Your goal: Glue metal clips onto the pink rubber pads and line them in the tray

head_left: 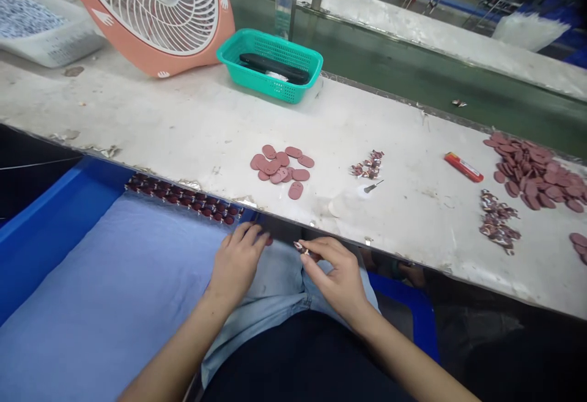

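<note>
My left hand point(236, 261) rests over my lap at the bench edge, fingers curled on a small maroon oval piece point(269, 241) that shows at the fingertips. My right hand point(334, 270) pinches a tiny dark-and-white part point(301, 247) between thumb and forefinger. On the white bench just above lies a small pile of maroon oval pieces point(282, 167). A row of finished maroon pieces point(183, 197) lines the far rim of the blue tray point(55, 206), which is lined with light blue cloth.
A heap of small metal parts point(368, 165) and a tiny pin point(373, 186) lie mid-bench. Farther right lie a red lighter point(463, 167), more metal parts point(498, 222) and a big maroon pile point(536, 173). A green basket point(270, 65) and a pink fan point(151, 11) stand behind.
</note>
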`<state>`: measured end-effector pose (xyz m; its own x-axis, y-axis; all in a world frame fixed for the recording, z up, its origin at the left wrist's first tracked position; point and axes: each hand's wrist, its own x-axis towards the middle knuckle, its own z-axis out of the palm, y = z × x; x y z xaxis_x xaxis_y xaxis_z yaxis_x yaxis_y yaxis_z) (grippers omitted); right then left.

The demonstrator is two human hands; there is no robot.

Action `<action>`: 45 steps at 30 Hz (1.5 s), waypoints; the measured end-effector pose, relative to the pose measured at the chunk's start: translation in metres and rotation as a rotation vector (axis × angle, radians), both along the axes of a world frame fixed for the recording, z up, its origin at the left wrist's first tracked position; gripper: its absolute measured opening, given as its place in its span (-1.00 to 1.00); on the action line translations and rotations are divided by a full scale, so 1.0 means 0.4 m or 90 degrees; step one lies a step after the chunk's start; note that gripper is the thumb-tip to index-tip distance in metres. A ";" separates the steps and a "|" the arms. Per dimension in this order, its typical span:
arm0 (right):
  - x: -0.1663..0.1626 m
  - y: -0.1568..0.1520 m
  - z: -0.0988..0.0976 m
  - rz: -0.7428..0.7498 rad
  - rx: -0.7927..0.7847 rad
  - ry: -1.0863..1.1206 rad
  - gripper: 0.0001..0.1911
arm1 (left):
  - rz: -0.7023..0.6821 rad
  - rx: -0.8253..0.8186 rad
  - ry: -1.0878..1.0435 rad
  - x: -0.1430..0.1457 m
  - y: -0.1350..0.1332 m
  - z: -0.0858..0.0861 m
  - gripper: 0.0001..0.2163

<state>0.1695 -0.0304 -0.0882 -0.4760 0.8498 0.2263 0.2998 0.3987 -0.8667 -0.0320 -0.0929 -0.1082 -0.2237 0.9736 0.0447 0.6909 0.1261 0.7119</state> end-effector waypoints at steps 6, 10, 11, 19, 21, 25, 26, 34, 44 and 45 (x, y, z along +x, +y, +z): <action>0.029 -0.008 0.010 -0.009 -0.197 0.092 -0.80 | -0.085 -0.052 0.048 -0.017 0.056 -0.032 -0.74; 0.037 -0.015 0.040 -0.018 -0.239 0.142 -0.86 | -0.075 -0.079 0.016 -0.016 0.020 0.016 -0.75; 0.034 -0.015 0.051 -0.019 -0.234 0.157 -0.87 | -0.076 -0.085 -0.011 -0.012 0.007 0.036 -0.73; -0.100 0.013 0.107 -0.007 -0.096 0.332 -0.87 | 0.001 -0.170 -0.580 0.074 -0.052 0.187 -0.73; -0.126 0.020 0.106 0.015 -0.125 0.335 -0.87 | 0.016 -0.189 -0.684 0.089 -0.051 0.202 -0.82; -0.134 0.023 0.104 0.051 -0.145 0.344 -0.86 | 0.094 -0.249 -0.842 0.105 -0.050 0.211 -0.81; -0.130 0.021 0.106 0.047 -0.143 0.341 -0.87 | 0.106 -0.259 -0.866 0.108 -0.050 0.209 -0.79; -0.121 0.011 0.117 -0.001 -0.038 0.259 -0.85 | 0.065 -0.254 -0.934 0.136 -0.053 0.174 -0.77; 0.014 0.038 0.233 0.156 -0.067 0.118 -0.75 | 0.140 -0.248 -1.038 0.108 -0.069 0.189 -0.64; 0.024 0.039 0.246 0.184 -0.072 0.100 -0.75 | 0.133 -0.244 -1.042 0.105 -0.069 0.192 -0.64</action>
